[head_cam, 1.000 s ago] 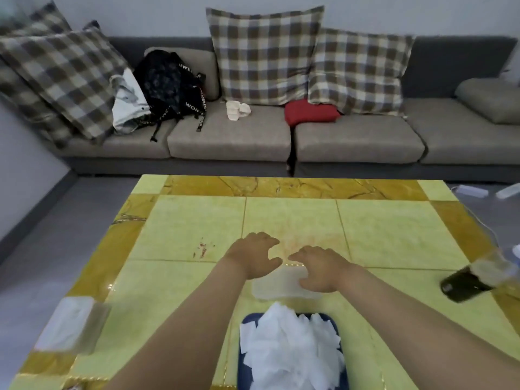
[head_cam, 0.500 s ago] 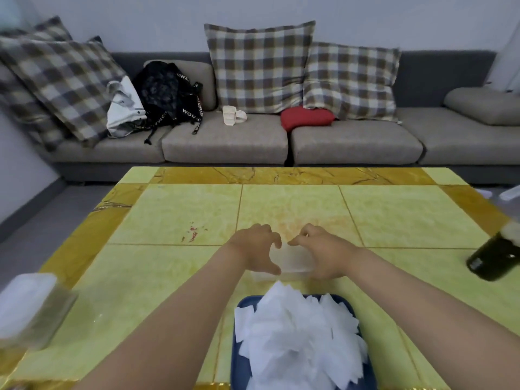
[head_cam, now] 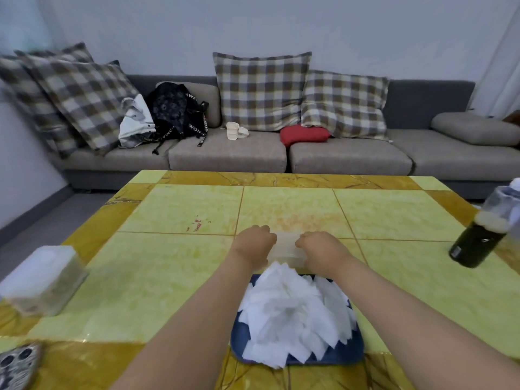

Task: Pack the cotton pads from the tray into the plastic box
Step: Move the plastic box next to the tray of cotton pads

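A heap of white cotton pads (head_cam: 292, 311) fills a dark blue tray (head_cam: 351, 353) near the table's front edge. Just beyond the tray lies a small clear plastic box (head_cam: 287, 246). My left hand (head_cam: 254, 244) grips the box's left end and my right hand (head_cam: 319, 249) grips its right end, fingers curled over the edges. The hands hide most of the box's sides, and I cannot see whether it has a lid on.
The yellow-green tiled table (head_cam: 168, 271) carries a clear tissue box (head_cam: 42, 280) at the left, a dark bottle (head_cam: 481, 235) at the right and a phone (head_cam: 17, 367) at the front left corner. A grey sofa (head_cam: 228, 153) with cushions stands behind.
Both hands have closed in on the ends of the plastic box, which now sits slightly farther from me. The camera has tilted, shifting the whole scene in the frame.
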`<state>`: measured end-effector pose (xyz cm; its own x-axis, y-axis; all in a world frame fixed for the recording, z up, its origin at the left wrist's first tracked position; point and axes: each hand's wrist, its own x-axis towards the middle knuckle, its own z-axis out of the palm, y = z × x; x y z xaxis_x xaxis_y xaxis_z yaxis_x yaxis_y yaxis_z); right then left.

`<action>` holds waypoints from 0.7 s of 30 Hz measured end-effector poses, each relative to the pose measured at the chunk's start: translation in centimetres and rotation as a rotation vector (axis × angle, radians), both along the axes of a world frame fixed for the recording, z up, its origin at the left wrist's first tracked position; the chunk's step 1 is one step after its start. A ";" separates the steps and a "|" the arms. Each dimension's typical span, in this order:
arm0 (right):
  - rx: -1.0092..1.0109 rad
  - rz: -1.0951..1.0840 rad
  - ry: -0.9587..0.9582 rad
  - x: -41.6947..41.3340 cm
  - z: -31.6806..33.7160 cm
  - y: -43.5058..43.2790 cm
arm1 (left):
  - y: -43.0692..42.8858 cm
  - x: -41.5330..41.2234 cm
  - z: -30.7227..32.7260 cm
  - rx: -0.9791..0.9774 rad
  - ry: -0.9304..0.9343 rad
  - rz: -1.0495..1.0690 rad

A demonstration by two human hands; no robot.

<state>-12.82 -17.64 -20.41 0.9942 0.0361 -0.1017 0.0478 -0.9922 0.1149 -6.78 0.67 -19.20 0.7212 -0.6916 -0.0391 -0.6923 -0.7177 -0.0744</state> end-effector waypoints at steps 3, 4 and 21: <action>-0.043 0.022 -0.019 -0.1 0.0 0.0 | -0.3 -0.2 -0.6 0.008 -0.051 -0.017; -0.051 0.025 -0.027 -0.1 0.2 0.1 | -0.3 -0.2 -0.7 0.007 -0.059 -0.018; 0.290 -0.060 -0.150 -1.3 -0.4 -1.5 | 2.0 0.5 -1.4 -0.316 0.007 -0.009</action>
